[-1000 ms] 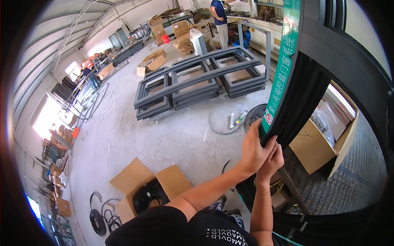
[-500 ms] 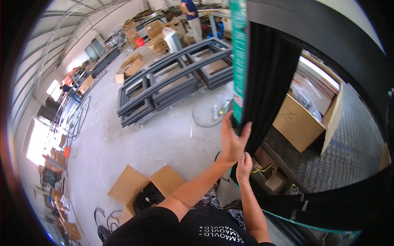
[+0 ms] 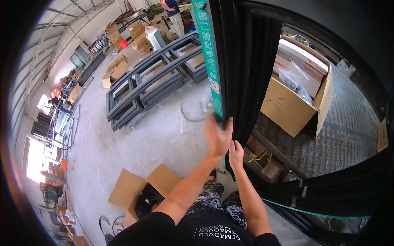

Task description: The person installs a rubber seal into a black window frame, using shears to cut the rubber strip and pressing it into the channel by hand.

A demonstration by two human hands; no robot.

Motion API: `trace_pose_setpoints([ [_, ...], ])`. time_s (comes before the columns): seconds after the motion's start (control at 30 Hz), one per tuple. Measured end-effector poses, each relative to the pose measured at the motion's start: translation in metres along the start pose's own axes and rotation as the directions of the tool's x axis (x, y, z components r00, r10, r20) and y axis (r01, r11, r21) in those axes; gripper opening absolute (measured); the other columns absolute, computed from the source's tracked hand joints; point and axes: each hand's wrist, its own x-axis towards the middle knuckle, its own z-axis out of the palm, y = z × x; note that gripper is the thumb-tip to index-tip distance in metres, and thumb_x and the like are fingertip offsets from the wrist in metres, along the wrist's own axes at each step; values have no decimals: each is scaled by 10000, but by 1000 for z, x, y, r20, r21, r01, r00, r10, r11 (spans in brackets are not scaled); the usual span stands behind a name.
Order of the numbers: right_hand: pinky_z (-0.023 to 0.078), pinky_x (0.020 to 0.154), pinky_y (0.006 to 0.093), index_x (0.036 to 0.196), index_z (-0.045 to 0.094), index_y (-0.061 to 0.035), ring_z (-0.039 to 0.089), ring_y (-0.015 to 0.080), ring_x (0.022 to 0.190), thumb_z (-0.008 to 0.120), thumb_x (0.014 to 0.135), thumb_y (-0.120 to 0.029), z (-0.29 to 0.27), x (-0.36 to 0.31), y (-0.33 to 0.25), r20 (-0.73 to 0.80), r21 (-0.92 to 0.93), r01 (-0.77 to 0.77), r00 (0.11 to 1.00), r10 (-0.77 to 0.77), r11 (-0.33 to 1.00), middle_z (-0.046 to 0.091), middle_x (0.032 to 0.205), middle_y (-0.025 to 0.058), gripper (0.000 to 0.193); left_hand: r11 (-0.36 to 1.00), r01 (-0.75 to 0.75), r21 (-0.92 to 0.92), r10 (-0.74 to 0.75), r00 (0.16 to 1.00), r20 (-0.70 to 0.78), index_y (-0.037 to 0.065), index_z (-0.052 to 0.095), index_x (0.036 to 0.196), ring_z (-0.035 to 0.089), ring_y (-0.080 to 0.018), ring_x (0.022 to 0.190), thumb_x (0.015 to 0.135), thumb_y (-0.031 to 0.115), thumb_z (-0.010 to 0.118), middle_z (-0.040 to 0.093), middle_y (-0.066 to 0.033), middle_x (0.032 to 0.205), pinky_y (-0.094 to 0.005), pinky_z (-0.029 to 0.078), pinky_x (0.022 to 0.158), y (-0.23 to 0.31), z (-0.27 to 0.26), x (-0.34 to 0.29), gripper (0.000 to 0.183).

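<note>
An upright black frame profile stands in front of me, with green printed tape along its left side. My left hand straddles the profile near the tape's lower end, thumb on the near face and fingers round the left side; the fingers are smeared by motion. Just below and to the right, my right hand is closed against the profile with its thumb pointing up. What it pinches is hidden by the fingers. Below the hands the profile's dark lower part runs down toward my feet.
Stacked grey window frames lie on the floor ahead. An open carton with wrapped pieces is at right, beyond the profile. Another open carton holds a black coil near my left elbow. A person stands at the back.
The frame and both hands now appear further left in the picture as the view has turned. My left hand sits slightly lower against the tape and is blurred. The right hand stays closed beside it.
</note>
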Motion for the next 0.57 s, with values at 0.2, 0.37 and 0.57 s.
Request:
trace_pose_setpoints([
  [0.2, 424, 619, 257, 733, 495, 21, 496, 99, 649, 547, 960, -220, -3, 1, -6, 22, -27, -44, 999, 45, 999, 529, 688, 43, 336, 991, 104, -82, -96, 990, 100, -38, 473, 1105, 600, -315, 792, 765, 70, 713, 579, -159, 881, -367, 477, 713, -12, 0, -16, 430],
  [0.37, 432, 624, 259, 743, 507, 12, 507, 98, 648, 546, 963, -237, -3, 1, -9, 18, -57, -49, 999, 50, 997, 545, 686, 36, 334, 995, 65, -77, -61, 997, 49, -13, 518, 1049, 555, -403, 802, 780, 83, 680, 570, -197, 902, -418, 454, 702, -21, -1, -27, 328],
  [0.57, 467, 679, 257, 789, 549, 20, 545, 96, 689, 551, 961, -227, -3, 1, -19, 41, -33, -72, 997, 73, 997, 580, 712, 35, 301, 979, 87, -185, -72, 993, 89, -29, 431, 1187, 625, -310, 854, 790, 51, 704, 606, -171, 993, -358, 497, 749, -22, 3, -21, 489],
])
